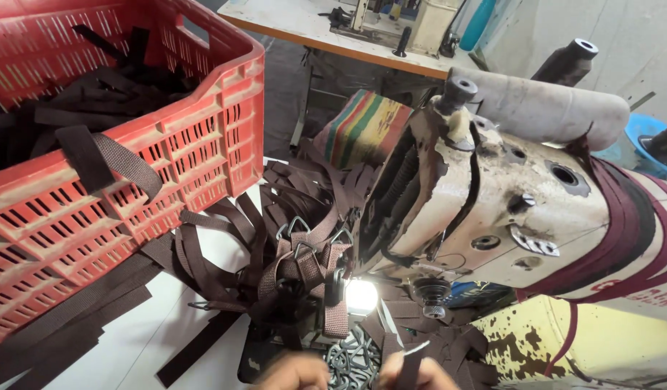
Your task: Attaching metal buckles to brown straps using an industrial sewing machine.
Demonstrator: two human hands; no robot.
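Two hands showed only at the bottom edge of the view. The left hand (294, 373) was seen as knuckles, and I could not tell if it was clenched or released. The right hand (420, 374) was closed around the end of a dark brown strap (409, 363), which stood up between its fingers.

The strap was just below the needle area of an old cream sewing machine (507, 209), whose small lamp (361, 295) was shining. Between the hands lay a heap of grey metal triangle rings (355, 361). Behind them hung a bunch of sewn straps (304, 271) with rings already on their loops, and many more loose straps were spread over the white table (124, 347).

I judged the strap to be woven webbing: light, soft enough to fold, but with some stiffness along its length, and not slippery because of the rough weave. It was not fragile. The best place to hold it seemed to be near the cut end, flat between thumb and fingers, so it did not twist.

On the left stood a red plastic crate (196, 137) full of dark straps, one hanging over its rim. A striped cushion (362, 126) lay behind the machine.
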